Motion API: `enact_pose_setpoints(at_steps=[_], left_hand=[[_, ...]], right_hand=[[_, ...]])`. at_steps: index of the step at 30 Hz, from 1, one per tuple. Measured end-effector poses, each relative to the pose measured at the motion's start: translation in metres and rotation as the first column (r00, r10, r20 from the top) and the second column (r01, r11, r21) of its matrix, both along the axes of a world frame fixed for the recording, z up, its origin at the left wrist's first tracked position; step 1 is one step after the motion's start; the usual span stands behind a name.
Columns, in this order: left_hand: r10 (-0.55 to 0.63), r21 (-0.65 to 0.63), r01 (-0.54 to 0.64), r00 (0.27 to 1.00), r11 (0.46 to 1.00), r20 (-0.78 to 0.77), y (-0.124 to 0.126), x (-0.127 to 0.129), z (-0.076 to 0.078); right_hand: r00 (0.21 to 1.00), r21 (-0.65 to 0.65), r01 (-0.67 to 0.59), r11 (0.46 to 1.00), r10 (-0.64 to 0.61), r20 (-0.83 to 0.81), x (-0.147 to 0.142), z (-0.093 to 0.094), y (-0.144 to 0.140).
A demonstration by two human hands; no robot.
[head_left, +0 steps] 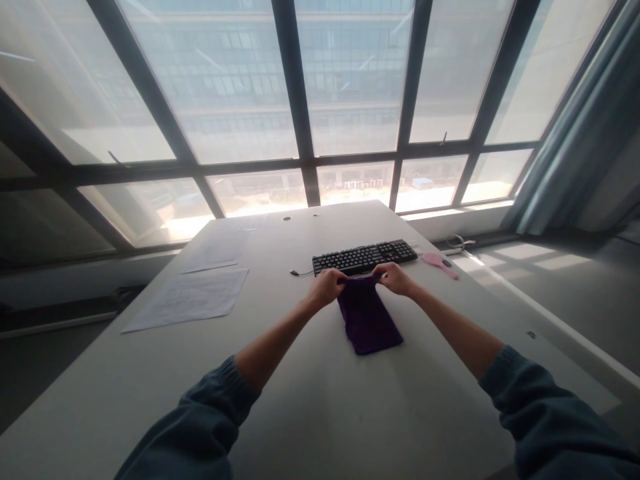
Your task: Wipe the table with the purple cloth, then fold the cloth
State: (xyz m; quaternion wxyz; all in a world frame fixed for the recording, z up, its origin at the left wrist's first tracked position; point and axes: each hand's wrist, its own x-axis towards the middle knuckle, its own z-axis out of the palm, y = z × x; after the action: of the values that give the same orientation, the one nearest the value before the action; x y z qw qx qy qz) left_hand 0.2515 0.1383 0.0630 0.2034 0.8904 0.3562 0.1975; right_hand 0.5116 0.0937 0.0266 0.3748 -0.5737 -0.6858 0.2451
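Observation:
A dark purple cloth [371, 317] lies on the white table [300, 413], its far edge raised between my two hands. My left hand [326, 288] is closed on the far left corner of the cloth. At the far right corner, my right hand [395, 277] pinches the same edge. The near part of the cloth rests flat on the tabletop. Just beyond my hands sits a black keyboard [365, 256], its front edge partly hidden behind them.
Printed paper sheets [193, 300] lie to the left. A pink hairbrush [440, 263] is at the right, near the table's edge. The keyboard's cable plug [295, 273] lies left of it. Large windows [350, 80] stand behind the table, with a curtain [565, 147] at the right.

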Motion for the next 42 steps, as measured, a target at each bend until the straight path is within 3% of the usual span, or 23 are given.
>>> enact_pose_setpoints(at_steps=[3,6,11,15,20,23,27,31,33,36,39,42], left_hand=[[-0.065,0.091,0.062,0.997,0.994,0.036,-0.04,-0.009,-0.013],[-0.122,0.145,0.118,0.992,0.982,0.021,-0.077,-0.017,-0.035],[-0.176,0.212,0.177,0.984,0.961,-0.023,-0.108,-0.025,-0.065],[-0.203,0.234,0.21,0.978,0.949,-0.053,-0.118,-0.025,-0.072],[-0.2,0.237,0.216,0.976,0.947,-0.092,-0.134,-0.027,-0.068],[-0.164,0.199,0.178,0.983,0.964,-0.085,-0.135,-0.026,-0.059],[-0.02,0.158,0.03,0.998,0.987,-0.065,-0.12,-0.004,-0.056],[0.039,0.135,-0.02,0.989,0.991,-0.142,-0.109,0.019,-0.079],[0.046,0.116,-0.025,0.982,0.993,-0.182,-0.109,0.022,-0.09],[0.065,0.105,-0.044,0.976,0.993,-0.206,-0.108,0.019,-0.097],[0.144,0.115,-0.124,0.972,0.986,-0.188,-0.098,0.007,-0.091],[0.264,0.154,-0.243,0.955,0.958,-0.134,-0.085,-0.016,-0.083]], right_hand=[[0.996,0.104,-0.048,0.993,0.041,0.073,-0.002,-0.001,-0.041],[0.984,0.195,-0.104,0.975,0.073,0.16,-0.006,-0.012,-0.086],[0.961,0.18,-0.125,0.976,0.074,0.265,-0.013,-0.035,-0.132],[0.928,0.15,-0.121,0.981,0.059,0.368,-0.016,-0.041,-0.142],[0.885,0.111,-0.119,0.987,0.055,0.463,-0.011,-0.032,-0.152],[0.881,0.049,-0.096,0.994,0.062,0.468,-0.012,-0.02,-0.153],[0.914,0.12,0.015,0.993,-0.062,0.4,-0.039,-0.014,-0.131],[0.85,-0.013,0.004,1.0,0.003,0.527,-0.064,-0.039,-0.101],[0.824,-0.105,-0.005,0.994,0.063,0.564,-0.061,-0.053,-0.093],[0.804,-0.143,0.018,0.99,0.071,0.59,-0.044,-0.06,-0.09],[0.788,-0.085,0.213,0.973,-0.12,0.603,-0.039,-0.055,-0.094],[0.783,0.014,0.337,0.941,-0.289,0.551,-0.066,-0.053,-0.104]])
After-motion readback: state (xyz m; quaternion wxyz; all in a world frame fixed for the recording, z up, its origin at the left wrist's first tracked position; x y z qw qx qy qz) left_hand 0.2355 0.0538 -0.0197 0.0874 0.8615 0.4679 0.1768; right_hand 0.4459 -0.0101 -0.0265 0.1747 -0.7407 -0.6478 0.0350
